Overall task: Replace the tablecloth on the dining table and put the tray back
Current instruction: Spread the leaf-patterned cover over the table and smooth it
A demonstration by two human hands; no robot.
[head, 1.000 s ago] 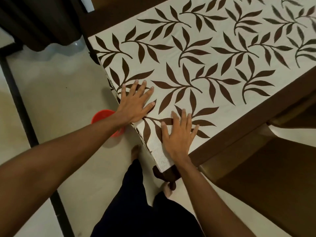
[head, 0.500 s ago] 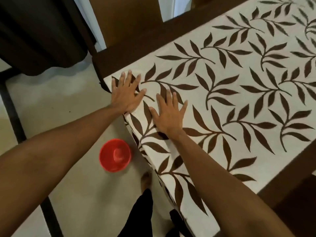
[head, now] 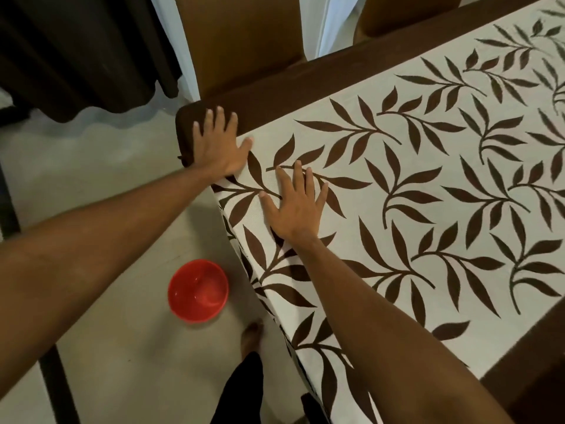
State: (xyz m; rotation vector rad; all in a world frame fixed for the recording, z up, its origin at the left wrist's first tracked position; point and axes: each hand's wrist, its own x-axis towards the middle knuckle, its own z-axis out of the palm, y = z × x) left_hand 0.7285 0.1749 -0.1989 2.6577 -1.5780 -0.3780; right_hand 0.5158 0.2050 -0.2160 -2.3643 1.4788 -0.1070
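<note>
The white cloth with brown leaf print point(head: 397, 191) is lying flat and bare, leaving open room across the top beyond both flat, spread hands. On the pale floor point(head: 101, 185) a red plastic bowl point(head: 198, 290) is sitting just beside the hanging cloth edge, near a bare foot point(head: 252, 333). Brown chair backs point(head: 244, 41) are crowding the far dark wooden table edge point(head: 351, 68).

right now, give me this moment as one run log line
left hand flat on table corner | right hand flat on tablecloth | red bowl on floor | tray unseen

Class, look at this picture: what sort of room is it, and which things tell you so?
Probably a home dining room: a leaf-patterned tablecloth over a dark wooden table, a chair back behind it, curtains.
</note>
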